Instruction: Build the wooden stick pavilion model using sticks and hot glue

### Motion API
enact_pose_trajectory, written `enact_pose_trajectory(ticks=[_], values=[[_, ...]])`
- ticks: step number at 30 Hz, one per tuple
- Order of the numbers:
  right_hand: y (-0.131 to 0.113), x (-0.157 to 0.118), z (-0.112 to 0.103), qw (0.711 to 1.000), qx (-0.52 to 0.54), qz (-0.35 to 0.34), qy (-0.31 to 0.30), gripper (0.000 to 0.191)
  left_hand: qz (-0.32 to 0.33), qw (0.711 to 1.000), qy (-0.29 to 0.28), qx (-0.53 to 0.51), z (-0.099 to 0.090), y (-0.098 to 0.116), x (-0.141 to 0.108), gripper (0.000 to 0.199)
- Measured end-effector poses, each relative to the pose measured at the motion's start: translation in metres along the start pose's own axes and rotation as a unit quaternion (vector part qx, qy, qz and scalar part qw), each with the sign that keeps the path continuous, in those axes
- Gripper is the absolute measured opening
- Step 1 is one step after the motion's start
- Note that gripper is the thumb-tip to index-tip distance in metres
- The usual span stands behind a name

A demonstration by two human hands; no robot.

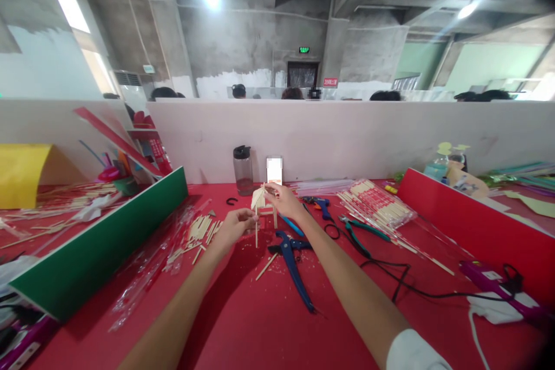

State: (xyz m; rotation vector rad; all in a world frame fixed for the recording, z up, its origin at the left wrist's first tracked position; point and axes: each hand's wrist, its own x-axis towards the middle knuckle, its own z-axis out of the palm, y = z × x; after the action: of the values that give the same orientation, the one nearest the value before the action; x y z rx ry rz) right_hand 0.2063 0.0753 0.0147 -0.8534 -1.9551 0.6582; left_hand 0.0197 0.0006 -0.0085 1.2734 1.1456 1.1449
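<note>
A small wooden-stick model (259, 199) with upright legs stands in the middle of the red table. My left hand (239, 225) is closed, its thumb and fingertips pinching one thin leg on the left side. The fingers of my right hand (282, 198) are closed on the model's top edge, partly covering its right side. Close in front lies a blue cutter (291, 260) with its handles apart. A loose wooden stick (266, 266) is beside it. Behind the right wrist, a blue pen-like tool (292, 225) shows only in part.
Cut sticks (199, 231) lie to the left, near a green divider (108, 237). Behind stand a bottle (243, 170) and a lit phone (274, 169). On the right are a blue glue gun (322, 206), pliers (368, 230), a black cable (401, 284), bundled sticks (377, 202) and a red divider (472, 225).
</note>
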Motion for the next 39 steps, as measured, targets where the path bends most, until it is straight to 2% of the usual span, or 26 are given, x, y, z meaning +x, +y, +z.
enact_pose_trajectory(ticks=[7,14,16,20,23,30,39], values=[[0.002,0.001,-0.002,1.000,0.011,-0.005,-0.009,0.031,0.004,1.000,0.023,0.008,0.007,0.002,-0.004,0.038],[0.001,0.001,-0.001,1.000,0.009,-0.003,-0.010,0.031,0.021,0.999,0.037,0.009,0.009,-0.002,0.000,0.042],[0.000,0.001,-0.001,1.000,0.007,-0.002,-0.010,0.031,0.033,0.999,0.043,0.005,0.010,-0.004,0.001,0.050],[0.000,0.000,-0.002,1.000,0.013,-0.002,-0.012,0.031,0.078,0.996,0.036,0.038,0.011,-0.002,-0.001,0.081],[-0.001,0.000,-0.002,1.000,0.021,-0.004,-0.018,0.030,0.089,0.994,0.008,0.054,0.011,0.001,-0.004,0.089],[-0.002,0.001,-0.004,0.999,0.022,-0.014,-0.031,0.029,0.073,0.996,-0.023,0.044,0.008,0.004,-0.006,0.090],[0.005,0.000,0.001,0.998,0.042,-0.027,-0.028,0.031,0.057,0.998,-0.012,0.033,0.009,0.008,-0.006,0.087]])
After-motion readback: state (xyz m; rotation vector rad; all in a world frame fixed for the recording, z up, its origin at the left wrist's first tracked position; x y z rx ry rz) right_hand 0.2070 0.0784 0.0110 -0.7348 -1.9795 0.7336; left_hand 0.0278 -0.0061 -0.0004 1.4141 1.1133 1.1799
